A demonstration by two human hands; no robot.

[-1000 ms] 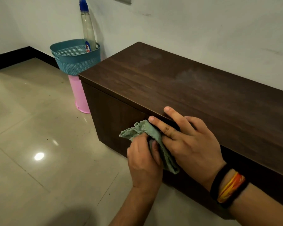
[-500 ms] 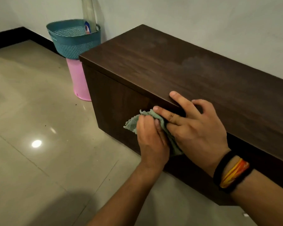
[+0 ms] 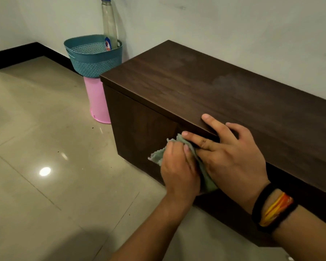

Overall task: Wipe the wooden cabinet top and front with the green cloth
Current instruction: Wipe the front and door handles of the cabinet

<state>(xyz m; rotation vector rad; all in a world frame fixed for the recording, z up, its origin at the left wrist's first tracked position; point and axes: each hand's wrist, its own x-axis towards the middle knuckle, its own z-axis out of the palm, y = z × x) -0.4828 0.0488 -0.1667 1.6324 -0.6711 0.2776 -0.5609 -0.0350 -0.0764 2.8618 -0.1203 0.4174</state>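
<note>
A long dark wooden cabinet (image 3: 205, 87) stands against the white wall, with pale smudges on its top. The green cloth (image 3: 157, 157) is bunched against the cabinet's front panel, just under the top edge. My left hand (image 3: 179, 170) is closed over the cloth from the left. My right hand (image 3: 231, 157) grips the cloth's right part, its index finger resting on the top's front edge. Most of the cloth is hidden between the two hands. A black band and coloured threads sit on my right wrist.
A teal perforated basket (image 3: 93, 53) sits on a pink bin (image 3: 97, 102) at the cabinet's left end, with a tall clear bottle (image 3: 109, 25) leaning in it. Glossy beige floor tiles (image 3: 45, 147) spread to the left. A black skirting runs along the wall.
Both hands and the cloth stay together on the front panel under the top edge. The view shifted down and then back up, so the bottle's cap shows again.
</note>
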